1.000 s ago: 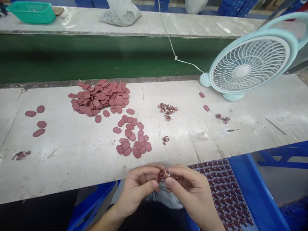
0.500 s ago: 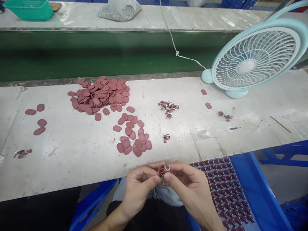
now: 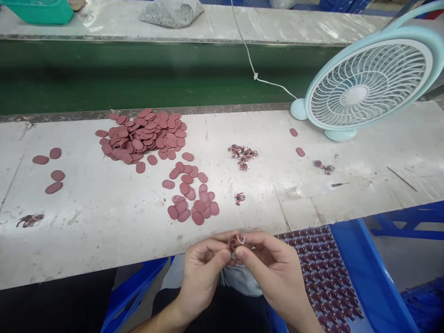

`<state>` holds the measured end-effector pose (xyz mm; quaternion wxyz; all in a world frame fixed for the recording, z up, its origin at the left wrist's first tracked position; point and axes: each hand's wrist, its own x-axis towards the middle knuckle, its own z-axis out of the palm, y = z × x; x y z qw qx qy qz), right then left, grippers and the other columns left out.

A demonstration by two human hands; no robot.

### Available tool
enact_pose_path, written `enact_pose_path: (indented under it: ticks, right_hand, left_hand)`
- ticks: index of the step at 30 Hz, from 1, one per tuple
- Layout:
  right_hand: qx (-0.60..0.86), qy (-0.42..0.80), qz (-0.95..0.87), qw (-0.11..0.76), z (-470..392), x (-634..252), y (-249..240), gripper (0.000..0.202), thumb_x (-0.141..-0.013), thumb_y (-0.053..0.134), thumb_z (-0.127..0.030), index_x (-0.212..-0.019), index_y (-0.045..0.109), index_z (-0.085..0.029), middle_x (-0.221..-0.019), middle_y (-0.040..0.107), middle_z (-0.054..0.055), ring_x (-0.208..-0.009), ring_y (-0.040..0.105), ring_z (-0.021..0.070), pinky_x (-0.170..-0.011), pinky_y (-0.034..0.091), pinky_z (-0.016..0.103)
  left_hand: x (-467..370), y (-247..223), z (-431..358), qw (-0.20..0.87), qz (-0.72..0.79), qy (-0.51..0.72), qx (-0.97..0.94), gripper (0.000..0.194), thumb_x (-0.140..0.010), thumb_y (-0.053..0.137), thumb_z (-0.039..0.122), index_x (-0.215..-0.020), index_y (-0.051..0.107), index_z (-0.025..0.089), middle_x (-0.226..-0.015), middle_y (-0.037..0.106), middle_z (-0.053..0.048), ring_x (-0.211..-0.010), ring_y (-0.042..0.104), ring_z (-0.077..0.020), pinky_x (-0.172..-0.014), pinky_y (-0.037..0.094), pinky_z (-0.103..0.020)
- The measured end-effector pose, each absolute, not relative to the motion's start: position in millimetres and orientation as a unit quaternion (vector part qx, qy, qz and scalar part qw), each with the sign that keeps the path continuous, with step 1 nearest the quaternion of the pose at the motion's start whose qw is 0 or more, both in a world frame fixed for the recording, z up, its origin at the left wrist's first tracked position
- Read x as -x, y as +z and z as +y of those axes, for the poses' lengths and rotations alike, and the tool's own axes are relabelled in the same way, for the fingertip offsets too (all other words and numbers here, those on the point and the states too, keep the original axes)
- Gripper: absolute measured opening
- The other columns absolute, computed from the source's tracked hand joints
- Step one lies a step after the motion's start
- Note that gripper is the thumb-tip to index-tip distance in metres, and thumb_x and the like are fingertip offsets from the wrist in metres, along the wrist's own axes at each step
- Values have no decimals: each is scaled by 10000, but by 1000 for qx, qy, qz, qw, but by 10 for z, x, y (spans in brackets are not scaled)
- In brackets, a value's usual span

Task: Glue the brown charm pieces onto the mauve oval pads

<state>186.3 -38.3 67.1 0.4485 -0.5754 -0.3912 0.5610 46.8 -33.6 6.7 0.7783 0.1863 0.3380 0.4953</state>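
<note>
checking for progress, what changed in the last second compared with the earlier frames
Little: both hands, left hand and right hand, keep pinching the same small red piece at the table edge, only nudged slightly up in view. The red oval pile, small clusters and fan lie as before.

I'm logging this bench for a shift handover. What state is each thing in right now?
left hand: pinching the small reddish piece
right hand: pinching the same piece
small reddish piece: held between both hands' fingertips, off the bench
large pile of reddish ovals: heaped
smaller cluster of ovals: loosely spread
fan: upright, tilted back; spinning cannot be told
blue tray: filled with rows of parts
</note>
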Motion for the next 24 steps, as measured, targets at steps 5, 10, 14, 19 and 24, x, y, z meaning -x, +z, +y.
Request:
enact_pose_path:
  ticks: [5, 10, 14, 19, 24]
  right_hand:
    - [559, 572, -379, 465, -359, -1830, 659, 85, -882, 743, -237, -966, 757, -241, -950, 758, 39, -766, 718, 144, -714, 615, 253]
    - [562, 566, -375, 472, -363, -1838, 625, 87, -884, 744, -239, -970, 757, -238, -928, 762, 39, -767, 715, 142, -716, 610, 247]
    - [567, 558, -367, 483, -361, -1813, 588, 97, -871, 756, -260, -960, 757, -223, -927, 767, 48, -785, 721, 163, -719, 621, 265]
    - [558, 562, -316, 523, -401, -1877, 455, 123, -873, 751, -280, -983, 748, -226, -911, 766, 45, -781, 719, 176, -727, 633, 301]
    - [599, 489, -248, 583, -610, -2315, 384, 133, -844, 782, -270, -973, 760, -243, -897, 760, 35, -732, 710, 161, -621, 636, 267]
  left_hand:
    - [-485, 114, -312, 770, 340, 508, -185, 97, -843, 762, 213, -749, 785, 205, -1065, 789, -62, -838, 720, -136, -688, 557, -186]
    - [-484, 82, -308, 761, 343, 512, -201, 87, -846, 753, 180, -773, 791, 210, -1095, 788, -71, -873, 735, -156, -721, 576, -210]
    - [-493, 25, -304, 757, 337, 517, -214, 86, -852, 740, 159, -804, 789, 211, -1129, 779, -80, -906, 743, -183, -749, 591, -250]
    - [-390, -13, -219, 732, 353, 501, -298, 100, -865, 725, 181, -928, 783, 232, -1237, 740, -103, -1061, 726, -257, -753, 604, -287]
    - [-87, -27, 175, 410, 422, 415, -694, 326, -857, 720, 168, -1165, 735, 273, -1261, 721, -88, -1146, 669, -276, -975, 561, -429]
